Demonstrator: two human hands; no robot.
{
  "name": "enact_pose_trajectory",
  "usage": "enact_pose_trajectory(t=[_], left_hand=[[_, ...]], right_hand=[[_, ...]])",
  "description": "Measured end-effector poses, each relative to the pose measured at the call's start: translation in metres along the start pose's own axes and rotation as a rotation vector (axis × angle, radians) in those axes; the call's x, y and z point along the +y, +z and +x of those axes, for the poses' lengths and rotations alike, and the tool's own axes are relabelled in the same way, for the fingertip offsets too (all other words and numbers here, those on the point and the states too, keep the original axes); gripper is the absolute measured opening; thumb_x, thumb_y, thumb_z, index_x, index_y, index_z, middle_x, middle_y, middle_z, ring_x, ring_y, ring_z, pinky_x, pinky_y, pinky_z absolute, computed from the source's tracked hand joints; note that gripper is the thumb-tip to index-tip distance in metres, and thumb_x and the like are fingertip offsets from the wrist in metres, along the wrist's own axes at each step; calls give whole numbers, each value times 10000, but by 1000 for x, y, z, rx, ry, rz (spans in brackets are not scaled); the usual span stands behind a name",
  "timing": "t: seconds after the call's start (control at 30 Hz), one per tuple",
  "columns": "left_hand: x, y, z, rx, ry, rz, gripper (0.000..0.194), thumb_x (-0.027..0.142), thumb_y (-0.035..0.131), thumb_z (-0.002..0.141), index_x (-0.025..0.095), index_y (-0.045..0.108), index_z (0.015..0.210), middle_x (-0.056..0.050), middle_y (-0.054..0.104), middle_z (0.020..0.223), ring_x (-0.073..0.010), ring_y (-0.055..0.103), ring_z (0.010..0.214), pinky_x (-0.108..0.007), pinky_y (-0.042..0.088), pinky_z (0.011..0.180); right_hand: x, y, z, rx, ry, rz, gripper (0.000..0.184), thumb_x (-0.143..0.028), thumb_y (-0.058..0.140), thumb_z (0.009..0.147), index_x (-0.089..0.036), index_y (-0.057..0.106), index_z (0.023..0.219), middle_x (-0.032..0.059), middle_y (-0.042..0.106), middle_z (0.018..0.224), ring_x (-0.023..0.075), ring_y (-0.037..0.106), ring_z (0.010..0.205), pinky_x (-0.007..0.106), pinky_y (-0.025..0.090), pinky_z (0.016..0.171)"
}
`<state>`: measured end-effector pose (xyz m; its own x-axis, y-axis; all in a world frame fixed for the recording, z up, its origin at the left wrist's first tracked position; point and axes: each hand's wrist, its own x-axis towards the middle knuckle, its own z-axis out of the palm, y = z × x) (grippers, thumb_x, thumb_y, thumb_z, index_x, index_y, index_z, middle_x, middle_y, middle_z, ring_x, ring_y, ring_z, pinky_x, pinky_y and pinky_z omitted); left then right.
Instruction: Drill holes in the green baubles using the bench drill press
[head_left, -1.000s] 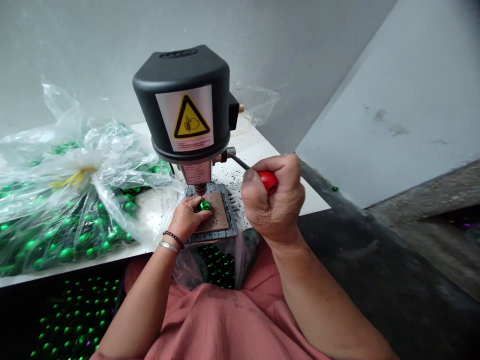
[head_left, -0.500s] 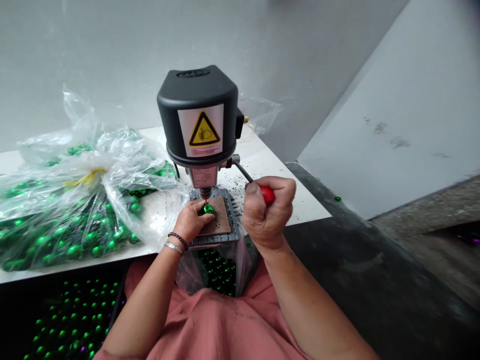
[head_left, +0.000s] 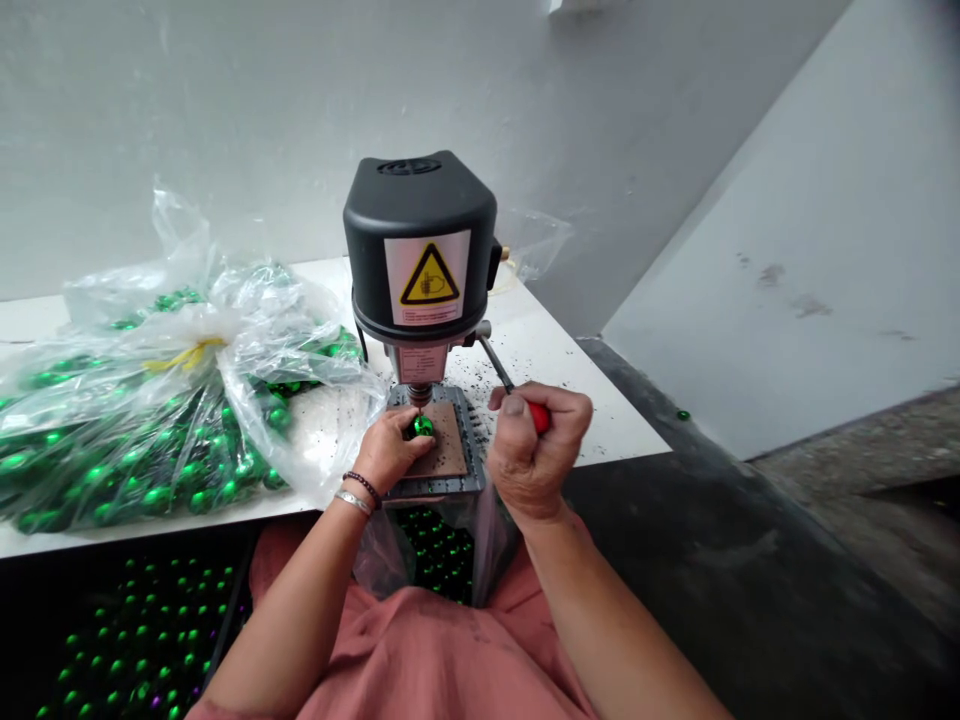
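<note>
A shiny green ball [head_left: 424,427] sits on the brown board [head_left: 451,455] of a small black drill press [head_left: 420,210]. My left hand [head_left: 388,445] pinches the ball between thumb and fingers, directly under the chuck [head_left: 420,396]. The thin drill bit comes down to the ball's top; whether it has entered cannot be made out. To the right of the machine, my right hand [head_left: 536,445] is closed around the red knob [head_left: 538,417] of the feed lever [head_left: 496,362], which slopes down toward me.
Left on the white table [head_left: 600,430] lies a tied clear plastic bag [head_left: 187,330] of green balls. Dark shavings litter the press base [head_left: 474,470]. Below the table edge are more green balls [head_left: 142,640]. One green ball [head_left: 683,414] rests on the floor at right.
The view has shifted, so the press appears farther right and lower. My right hand has swung the lever slightly downward. My left hand still holds the ball under the chuck.
</note>
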<state>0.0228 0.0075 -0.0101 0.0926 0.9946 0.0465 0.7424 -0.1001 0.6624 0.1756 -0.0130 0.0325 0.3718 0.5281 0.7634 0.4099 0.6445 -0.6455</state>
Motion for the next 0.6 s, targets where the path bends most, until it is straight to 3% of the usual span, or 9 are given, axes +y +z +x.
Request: enact_pose_trajectory(t=[0.1,0.3,0.37,0.47,0.53,0.6], left_hand=[[1,2,-3,39,2,18,293,290,615,697,181,645,967,-51,657,970,-175,583,897,-286,431,840],[20,-8,-13,45,-106,122,206,310,556,712,165,654,820,-21,643,744,-140,554,683,-244,393,643],[29,-18,-23,-32,-125,112,214,322,536,723,166,657,804,-9,634,702,-131,543,646,-238,382,618],[38,-32,-47,-273,-65,41,215,297,528,722,179,661,842,1,642,745,-126,551,667,-224,396,616],[41,-33,-63,-434,-8,9,268,239,551,686,201,662,928,1,653,830,-132,568,725,-219,419,648],[42,-28,-75,-488,10,42,388,189,567,650,229,648,1027,-11,659,919,-147,578,789,-234,440,715]], right_hand=[[-21,2,32,28,-92,-131,52,-243,472,800,-197,459,822,-33,480,697,42,489,610,204,439,568],[-51,8,89,-77,-7,-248,155,-309,435,821,-188,415,727,-57,380,586,18,392,501,182,371,506],[-52,8,95,-117,13,-273,160,-313,436,817,-188,406,721,-57,388,585,21,394,502,191,373,515],[-51,6,97,-173,17,-291,169,-327,437,814,-191,402,721,-50,424,601,31,413,520,202,373,522],[-50,3,97,-194,14,-277,177,-345,436,815,-195,406,726,-45,440,611,37,423,529,203,370,518],[-50,1,97,-212,16,-246,181,-359,438,813,-199,410,733,-45,447,609,39,420,521,200,366,510]])
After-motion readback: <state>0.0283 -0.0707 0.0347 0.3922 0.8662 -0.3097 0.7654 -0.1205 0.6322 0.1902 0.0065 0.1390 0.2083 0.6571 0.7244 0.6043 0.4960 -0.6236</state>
